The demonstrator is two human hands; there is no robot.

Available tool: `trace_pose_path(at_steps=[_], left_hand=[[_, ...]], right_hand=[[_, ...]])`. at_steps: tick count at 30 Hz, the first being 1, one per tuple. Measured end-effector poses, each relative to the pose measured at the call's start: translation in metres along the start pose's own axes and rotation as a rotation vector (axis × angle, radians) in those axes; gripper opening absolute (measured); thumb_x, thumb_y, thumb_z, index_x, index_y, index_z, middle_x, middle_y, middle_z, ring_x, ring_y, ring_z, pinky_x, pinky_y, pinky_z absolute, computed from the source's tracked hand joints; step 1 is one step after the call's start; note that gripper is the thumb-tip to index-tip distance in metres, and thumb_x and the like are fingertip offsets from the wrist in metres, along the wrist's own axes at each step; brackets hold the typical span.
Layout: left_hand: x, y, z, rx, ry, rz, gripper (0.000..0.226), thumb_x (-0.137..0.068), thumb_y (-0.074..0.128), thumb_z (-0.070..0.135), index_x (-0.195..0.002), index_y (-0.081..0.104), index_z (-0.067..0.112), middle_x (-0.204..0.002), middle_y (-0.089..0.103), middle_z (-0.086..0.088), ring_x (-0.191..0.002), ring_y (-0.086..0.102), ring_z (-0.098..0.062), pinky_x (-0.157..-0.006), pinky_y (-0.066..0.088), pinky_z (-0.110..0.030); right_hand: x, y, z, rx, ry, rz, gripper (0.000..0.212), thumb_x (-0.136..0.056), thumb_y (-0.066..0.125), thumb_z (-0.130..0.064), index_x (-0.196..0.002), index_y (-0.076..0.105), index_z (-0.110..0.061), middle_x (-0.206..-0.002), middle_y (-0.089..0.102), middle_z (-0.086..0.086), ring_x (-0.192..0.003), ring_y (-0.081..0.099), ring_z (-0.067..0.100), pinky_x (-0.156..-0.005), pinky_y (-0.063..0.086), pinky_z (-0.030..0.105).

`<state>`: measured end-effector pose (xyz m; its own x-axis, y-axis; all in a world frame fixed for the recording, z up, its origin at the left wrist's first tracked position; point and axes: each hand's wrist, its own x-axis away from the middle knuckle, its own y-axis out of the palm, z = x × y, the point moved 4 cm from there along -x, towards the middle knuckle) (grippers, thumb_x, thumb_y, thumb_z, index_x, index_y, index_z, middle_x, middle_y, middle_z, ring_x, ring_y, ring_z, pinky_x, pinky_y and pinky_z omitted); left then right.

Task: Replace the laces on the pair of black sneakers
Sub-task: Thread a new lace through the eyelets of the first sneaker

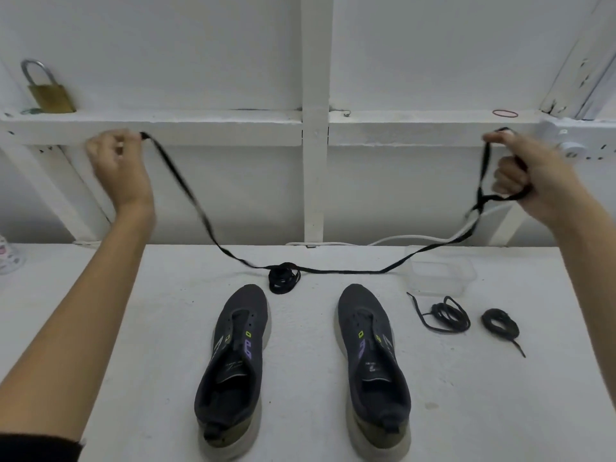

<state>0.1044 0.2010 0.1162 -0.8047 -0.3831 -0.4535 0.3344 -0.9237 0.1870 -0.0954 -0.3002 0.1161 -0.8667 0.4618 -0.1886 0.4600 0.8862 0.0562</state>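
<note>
My left hand (116,168) is up on the left, pinching one end of a flat black lace (346,271). My right hand (530,175) is up on the right and grips the other end, with loops of it round the curled fingers.

Nearest me on the white tabletop (300,395), the left sneaker (233,361) and right sneaker (373,361) stand side by side, apart, heels toward me, both unlaced. To the right of the right sneaker lie two thin black coils, one (448,315) nearer the shoe and the other (500,323) further right, not touching.

Just past the left sneaker's toe sits a black bundle (283,280). The lace sags from both hands to the tabletop and meets the top of that bundle; I cannot tell whether they are one piece. On the right it crosses a clear tub (443,275).

On the wall ledge (200,123) a brass padlock (50,91) stands at the left and a red rubber band (505,113) lies at the right.
</note>
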Motion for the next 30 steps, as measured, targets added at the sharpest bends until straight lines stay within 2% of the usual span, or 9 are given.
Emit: trace_pose_path(at_steps=[4,6,9,11,15,19,23,27,30], left_hand=[[0.051,0.069,0.038,0.121,-0.094,-0.519,0.007,-0.085,0.058,0.029,-0.081,0.063,0.026,-0.089,0.064,0.011,-0.088,0.057,-0.001,-0.080,0.042,-0.021],[0.087,0.103,0.055,0.115,-0.133,-0.811,0.008,-0.081,0.058,0.031,-0.083,0.065,0.027,-0.104,0.068,0.014,-0.099,0.059,0.000,-0.092,0.041,-0.027],[0.141,0.138,0.067,0.012,-0.191,-1.184,0.008,-0.080,0.060,0.034,-0.079,0.061,0.027,-0.131,0.058,0.013,-0.113,0.053,0.005,-0.104,0.034,-0.030],[0.166,0.149,0.067,-0.062,-0.187,-1.313,0.008,-0.089,0.061,0.032,-0.083,0.061,0.026,-0.121,0.063,0.012,-0.107,0.055,0.006,-0.098,0.036,-0.026],[0.176,0.153,0.063,-0.133,-0.128,-1.306,0.012,-0.098,0.055,0.018,-0.088,0.062,0.014,-0.082,0.061,0.010,-0.076,0.055,0.008,-0.079,0.039,-0.007],[0.147,0.144,0.055,-0.241,-0.048,-1.173,0.017,-0.097,0.056,0.019,-0.082,0.063,0.022,-0.079,0.060,0.009,-0.076,0.054,0.000,-0.077,0.041,-0.015],[0.114,0.139,0.032,-0.344,-0.092,-1.053,0.017,-0.097,0.057,0.020,-0.082,0.065,0.020,-0.087,0.064,0.002,-0.081,0.053,-0.009,-0.079,0.041,-0.026],[0.105,0.166,0.024,-0.529,-0.095,-1.014,0.014,-0.096,0.058,0.019,-0.088,0.064,0.009,-0.094,0.061,-0.009,-0.089,0.056,-0.019,-0.082,0.053,-0.035],[0.089,0.203,0.059,-0.370,-0.077,-0.827,0.022,-0.094,0.060,0.017,-0.072,0.062,0.011,-0.090,0.065,-0.013,-0.079,0.062,-0.021,-0.084,0.058,-0.041]], right_hand=[[0.014,0.061,-0.024,0.176,-0.008,-0.263,0.028,-0.102,0.047,-0.035,-0.113,0.067,-0.019,-0.045,0.019,-0.009,-0.037,0.016,0.007,-0.040,0.017,0.019],[0.022,0.089,-0.032,0.251,-0.021,-0.353,0.033,-0.101,0.048,-0.036,-0.116,0.067,-0.014,-0.049,0.019,-0.008,-0.041,0.015,0.009,-0.042,0.017,0.020],[0.035,0.122,-0.038,0.339,-0.050,-0.469,0.035,-0.100,0.051,-0.036,-0.108,0.070,-0.008,-0.053,0.020,-0.005,-0.047,0.016,0.013,-0.044,0.019,0.022],[0.041,0.135,-0.038,0.390,-0.058,-0.505,0.036,-0.098,0.055,-0.035,-0.103,0.069,-0.002,-0.055,0.022,-0.004,-0.049,0.019,0.013,-0.044,0.024,0.021],[0.049,0.131,-0.030,0.432,0.011,-0.555,0.025,-0.095,0.060,-0.030,-0.103,0.069,-0.007,-0.059,0.022,0.000,-0.050,0.022,0.013,-0.047,0.026,0.022],[0.055,0.100,-0.021,0.516,0.167,-0.672,0.031,-0.091,0.057,-0.031,-0.104,0.067,-0.005,-0.060,0.025,-0.002,-0.050,0.024,0.014,-0.047,0.030,0.020],[0.057,0.061,-0.009,0.497,0.280,-0.671,0.033,-0.095,0.052,-0.028,-0.107,0.067,-0.002,-0.063,0.030,0.001,-0.052,0.026,0.014,-0.047,0.030,0.020],[0.041,0.052,-0.001,0.654,0.236,-0.498,0.025,-0.103,0.047,-0.019,-0.105,0.069,-0.007,-0.064,0.043,0.000,-0.048,0.035,0.012,-0.046,0.030,0.020],[0.027,0.064,-0.012,0.638,0.047,-0.230,0.024,-0.104,0.045,-0.016,-0.095,0.067,-0.012,-0.065,0.049,0.002,-0.049,0.040,0.015,-0.044,0.029,0.019]])
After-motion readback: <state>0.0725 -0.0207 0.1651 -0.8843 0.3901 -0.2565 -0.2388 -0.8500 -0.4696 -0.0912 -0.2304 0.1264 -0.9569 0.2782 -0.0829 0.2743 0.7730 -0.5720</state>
